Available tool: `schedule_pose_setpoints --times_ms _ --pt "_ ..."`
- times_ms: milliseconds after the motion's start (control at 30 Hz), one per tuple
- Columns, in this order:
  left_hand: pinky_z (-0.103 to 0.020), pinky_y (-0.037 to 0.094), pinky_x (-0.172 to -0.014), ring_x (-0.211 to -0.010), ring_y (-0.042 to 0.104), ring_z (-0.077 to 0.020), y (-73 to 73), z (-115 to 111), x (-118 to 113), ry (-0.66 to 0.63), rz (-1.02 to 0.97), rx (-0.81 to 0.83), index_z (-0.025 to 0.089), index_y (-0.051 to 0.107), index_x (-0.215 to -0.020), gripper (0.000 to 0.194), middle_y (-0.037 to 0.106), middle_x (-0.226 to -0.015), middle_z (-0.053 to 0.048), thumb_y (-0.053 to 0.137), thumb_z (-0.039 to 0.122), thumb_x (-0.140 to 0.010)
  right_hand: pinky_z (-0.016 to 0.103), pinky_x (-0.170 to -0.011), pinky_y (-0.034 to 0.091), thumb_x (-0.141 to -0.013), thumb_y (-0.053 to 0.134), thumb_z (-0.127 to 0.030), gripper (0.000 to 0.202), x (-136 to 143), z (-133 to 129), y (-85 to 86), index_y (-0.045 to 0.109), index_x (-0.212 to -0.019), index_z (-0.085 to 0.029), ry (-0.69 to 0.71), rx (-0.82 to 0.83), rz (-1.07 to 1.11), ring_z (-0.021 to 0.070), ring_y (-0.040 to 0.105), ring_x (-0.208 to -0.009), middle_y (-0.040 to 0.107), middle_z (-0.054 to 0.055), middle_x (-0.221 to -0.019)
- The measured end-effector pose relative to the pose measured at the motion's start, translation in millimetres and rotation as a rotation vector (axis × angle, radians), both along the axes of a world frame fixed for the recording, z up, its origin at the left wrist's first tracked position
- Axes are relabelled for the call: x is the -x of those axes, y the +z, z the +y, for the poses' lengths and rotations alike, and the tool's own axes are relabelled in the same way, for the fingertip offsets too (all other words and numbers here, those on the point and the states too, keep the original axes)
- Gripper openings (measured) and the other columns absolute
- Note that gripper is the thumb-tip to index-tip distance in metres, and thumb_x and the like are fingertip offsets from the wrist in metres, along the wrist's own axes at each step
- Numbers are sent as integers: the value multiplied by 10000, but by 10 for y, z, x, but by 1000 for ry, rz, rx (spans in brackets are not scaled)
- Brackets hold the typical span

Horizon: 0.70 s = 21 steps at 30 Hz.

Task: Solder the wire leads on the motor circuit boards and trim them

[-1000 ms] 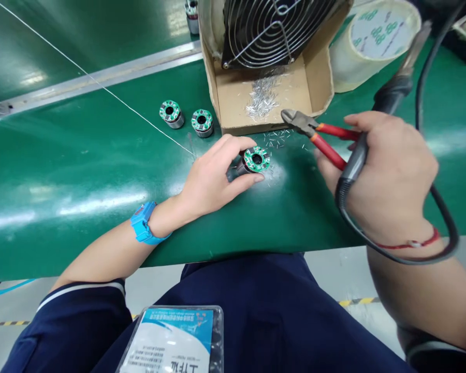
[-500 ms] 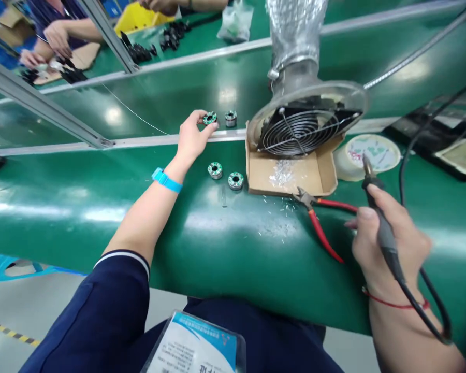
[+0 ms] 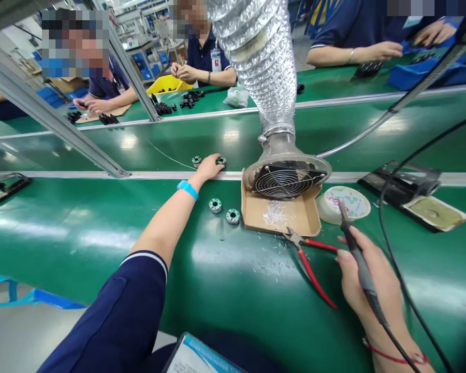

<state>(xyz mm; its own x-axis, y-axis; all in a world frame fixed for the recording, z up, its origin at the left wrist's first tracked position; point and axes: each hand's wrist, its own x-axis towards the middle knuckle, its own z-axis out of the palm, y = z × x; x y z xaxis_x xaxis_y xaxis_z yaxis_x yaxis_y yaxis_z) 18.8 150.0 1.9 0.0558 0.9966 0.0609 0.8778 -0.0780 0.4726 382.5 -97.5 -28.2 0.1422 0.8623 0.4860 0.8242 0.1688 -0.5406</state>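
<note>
My left hand (image 3: 209, 168) reaches to the metal rail, its fingers around a round green-and-silver part (image 3: 221, 161). Left of it, a similar part (image 3: 196, 161) stands by the rail. Two more round parts, one (image 3: 215, 205) and another (image 3: 233, 216), sit nearer on the green bench. My right hand (image 3: 368, 274) is closed on a soldering iron (image 3: 359, 259), whose tip is over the roll of tape (image 3: 347, 203). Red-handled cutters (image 3: 310, 261) lie open between the cardboard tray and my right hand.
A fan (image 3: 285, 181) under a silver duct (image 3: 256, 57) hangs over a cardboard tray (image 3: 281, 228) with wire clippings. A black stand (image 3: 407, 181) is at right, with cables nearby. Other people work across the bench beyond the metal frame (image 3: 54, 109).
The view has tilted up, showing more of the people opposite. My left hand has left the left rear part beside the rail and moved right to the other one.
</note>
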Motion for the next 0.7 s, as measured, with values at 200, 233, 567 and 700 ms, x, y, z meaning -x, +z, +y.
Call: schedule_pose_setpoints --times_ms 200,233,567,700 --pt "-372 484 -1027 -1126 617 -208 40 -401 287 43 6 -36 107 588 -1247 359 653 -1244 -119 599 308 -949 514 -727 646 -855 596 -408 618 -25 -11 -24 438 -1437 -541 2 -64 -42 345 743 -936 745 34 -1059" --pt "-344 483 -1000 -1090 620 -204 68 -558 378 47 15 -33 103 587 -1238 354 661 -1216 -119 594 298 -944 512 -746 643 -854 599 -407 610 -22 -16 -31 450 -1434 -528 -2 -68 -44 342 741 -949 742 40 -1085" --pt "-273 446 -762 -830 558 -155 156 -2118 701 -119 61 170 178 601 -1254 370 626 -1096 -72 622 300 -906 404 -569 553 -677 751 -494 440 7 -29 -170 712 -1085 -333 -97 -330 -63 270 682 -660 710 51 -822" --pt "-250 426 -691 -736 515 -114 115 -2411 341 -321 -108 208 190 632 -1208 333 650 -1127 -62 673 298 -896 376 -631 590 -733 768 -320 446 340 -272 92 711 -1172 -376 50 -303 155 223 714 -687 750 18 -849"
